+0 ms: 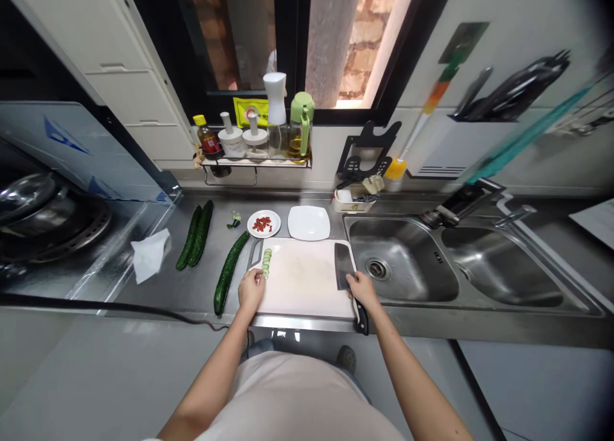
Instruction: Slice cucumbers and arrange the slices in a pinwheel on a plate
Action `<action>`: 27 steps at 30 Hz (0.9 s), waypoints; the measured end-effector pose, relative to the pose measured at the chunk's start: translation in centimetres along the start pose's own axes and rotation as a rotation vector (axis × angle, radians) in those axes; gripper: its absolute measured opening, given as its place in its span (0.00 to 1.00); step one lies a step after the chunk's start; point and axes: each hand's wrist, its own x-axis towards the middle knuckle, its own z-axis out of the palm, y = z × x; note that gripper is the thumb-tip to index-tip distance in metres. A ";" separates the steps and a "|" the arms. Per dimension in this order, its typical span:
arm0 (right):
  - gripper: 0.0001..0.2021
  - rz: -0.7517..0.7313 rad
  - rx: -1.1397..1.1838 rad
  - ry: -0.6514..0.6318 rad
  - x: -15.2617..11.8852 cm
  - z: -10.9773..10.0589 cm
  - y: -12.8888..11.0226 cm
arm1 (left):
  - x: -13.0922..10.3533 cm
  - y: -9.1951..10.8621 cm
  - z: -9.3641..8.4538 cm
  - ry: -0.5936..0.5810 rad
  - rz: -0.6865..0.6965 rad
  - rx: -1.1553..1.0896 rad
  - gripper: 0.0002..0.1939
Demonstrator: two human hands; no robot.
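Observation:
Along the left side of the white cutting board (302,281) runs a short row of cucumber slices (267,259). My left hand (251,290) is at the near end of this row, its fingertips pinched on the slices there. A broad-bladed knife (342,267) lies on the board's right edge, its black handle pointing toward me. My right hand (363,288) has its fingers closed at the blade's edge near the handle. One whole cucumber (230,273) lies left of the board. Behind the board are a white square plate (309,223) and a small plate (273,216) with red pieces.
Two more cucumbers (201,233) and a white paper (149,255) lie farther left. Small green pieces (235,219) sit beside the small plate. A double sink (407,262) is at the right, a stove pot (38,214) at far left. Bottles stand on a wall rack (259,162).

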 end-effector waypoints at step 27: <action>0.16 0.068 -0.558 0.031 -2.1 -0.9 -3.2 | -2.2 3.7 0.8 0.121 0.185 -0.022 0.10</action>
